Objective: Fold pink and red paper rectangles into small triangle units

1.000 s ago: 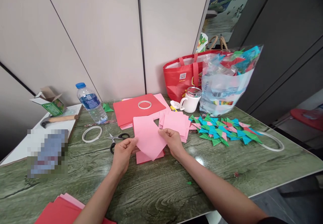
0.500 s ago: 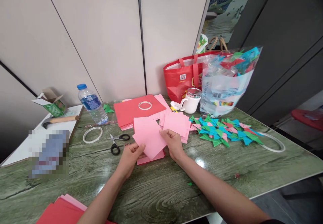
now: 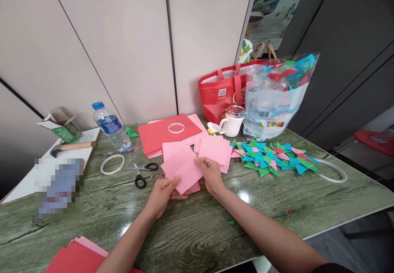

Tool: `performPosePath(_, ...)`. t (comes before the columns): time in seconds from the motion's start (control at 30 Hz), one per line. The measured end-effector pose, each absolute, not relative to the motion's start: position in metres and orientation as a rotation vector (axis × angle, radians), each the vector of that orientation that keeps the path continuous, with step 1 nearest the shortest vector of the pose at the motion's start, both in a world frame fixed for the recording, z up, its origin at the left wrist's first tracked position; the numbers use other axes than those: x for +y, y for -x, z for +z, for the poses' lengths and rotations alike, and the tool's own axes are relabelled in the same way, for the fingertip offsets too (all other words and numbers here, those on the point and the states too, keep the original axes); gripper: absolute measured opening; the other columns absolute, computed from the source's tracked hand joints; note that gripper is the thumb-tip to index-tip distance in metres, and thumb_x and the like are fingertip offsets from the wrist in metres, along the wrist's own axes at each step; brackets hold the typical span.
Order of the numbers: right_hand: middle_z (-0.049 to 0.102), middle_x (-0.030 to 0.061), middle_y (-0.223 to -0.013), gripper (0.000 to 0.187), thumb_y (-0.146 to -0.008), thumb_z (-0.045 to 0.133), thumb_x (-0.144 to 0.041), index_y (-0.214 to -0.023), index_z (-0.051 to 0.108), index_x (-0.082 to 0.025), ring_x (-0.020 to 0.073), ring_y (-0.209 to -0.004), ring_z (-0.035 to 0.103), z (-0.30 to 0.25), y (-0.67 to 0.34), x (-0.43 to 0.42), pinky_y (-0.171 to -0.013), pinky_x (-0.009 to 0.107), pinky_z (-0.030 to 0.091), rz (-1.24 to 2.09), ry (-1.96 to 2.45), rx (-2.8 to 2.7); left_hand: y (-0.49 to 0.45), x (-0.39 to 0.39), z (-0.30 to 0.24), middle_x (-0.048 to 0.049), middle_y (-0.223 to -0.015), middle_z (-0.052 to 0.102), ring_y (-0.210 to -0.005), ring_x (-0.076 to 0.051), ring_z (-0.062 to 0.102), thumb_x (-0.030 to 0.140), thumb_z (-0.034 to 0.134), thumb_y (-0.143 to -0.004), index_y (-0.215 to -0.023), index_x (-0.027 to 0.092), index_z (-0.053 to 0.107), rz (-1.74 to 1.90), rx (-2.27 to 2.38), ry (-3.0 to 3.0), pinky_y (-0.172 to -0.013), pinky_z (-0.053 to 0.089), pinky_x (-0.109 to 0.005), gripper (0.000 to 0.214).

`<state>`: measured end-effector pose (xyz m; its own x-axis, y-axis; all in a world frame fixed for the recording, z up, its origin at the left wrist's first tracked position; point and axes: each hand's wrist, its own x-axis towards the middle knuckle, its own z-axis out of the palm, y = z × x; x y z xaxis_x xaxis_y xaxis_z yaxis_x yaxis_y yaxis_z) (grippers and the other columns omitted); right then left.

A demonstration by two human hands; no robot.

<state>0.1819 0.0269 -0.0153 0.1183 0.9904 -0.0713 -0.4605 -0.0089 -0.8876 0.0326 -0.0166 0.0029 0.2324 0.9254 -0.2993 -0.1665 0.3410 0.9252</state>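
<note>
Between my hands is a square of pink paper [image 3: 182,169], tilted so one corner points toward me. My left hand [image 3: 163,194] grips its lower left side, thumb on top and fingers underneath. At the right corner my right hand [image 3: 210,173] pinches the sheet between thumb and fingers. Partly hidden beneath and behind it lie more pink pieces [image 3: 172,147]. A loose stack of pink squares [image 3: 214,149] is just beyond my right hand. To the left of my left hand rest black-handled scissors [image 3: 144,172], their blades apart.
Red sheets [image 3: 164,133] carry a tape roll [image 3: 176,128] at the back. Left are another tape roll [image 3: 113,164], a water bottle [image 3: 109,127] and a hammer [image 3: 74,146]. A white mug [image 3: 233,124], a plastic bag [image 3: 271,108] and folded paper pieces [image 3: 264,158] stand right.
My left hand's fingers have spread further under the pink square, covering more of the red and pink paper below. My right hand keeps its pinch, and the view has shifted slightly.
</note>
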Motion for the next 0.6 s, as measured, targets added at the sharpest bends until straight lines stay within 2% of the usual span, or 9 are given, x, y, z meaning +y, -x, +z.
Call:
performPosePath(0.2, 0.057, -0.0009, -0.054, 0.028, -0.058, 0.07, -0.041, -0.059, 0.061, -0.015, 0.0097, -0.05, 0.041, -0.0161, -0.1848, 0.0286, -0.048, 0.023, 0.031, 1.288, 0.955, -0.755, -0.0348, -0.0193, 0.0037, -0.0099, -0.068, 0.071, -0.071, -0.025, 0.067, 0.047, 0.064, -0.066, -0.067, 0.01, 0.065, 0.856, 1.036, -0.915, -0.066, 0.054, -0.036, 0.036)
performPosePath(0.4, 0.057, -0.0018, -0.055, 0.027, -0.058, 0.07, -0.039, -0.058, 0.061, -0.015, 0.0096, -0.052, 0.041, -0.0175, -0.1857, 0.0307, -0.051, 0.023, 0.032, 1.275, 0.936, -0.722, -0.0391, -0.0218, 0.0038, -0.022, -0.087, 0.068, -0.071, -0.027, 0.068, 0.045, 0.061, -0.07, -0.078, 0.003, 0.067, 0.797, 1.027, -0.913, -0.066, 0.054, -0.037, 0.043)
performPosePath(0.6, 0.056, -0.0022, -0.054, 0.026, -0.056, 0.072, -0.038, -0.058, 0.061, -0.014, 0.0092, -0.051, 0.041, -0.0176, -0.1851, 0.0305, -0.052, 0.023, 0.031, 1.293, 0.918, -0.688, -0.0392, -0.0218, 0.0006, -0.0201, -0.072, 0.07, -0.064, -0.025, 0.068, 0.045, 0.059, -0.072, -0.071, 0.003, 0.066, 0.834, 1.081, -0.95, -0.062, 0.055, -0.035, 0.043)
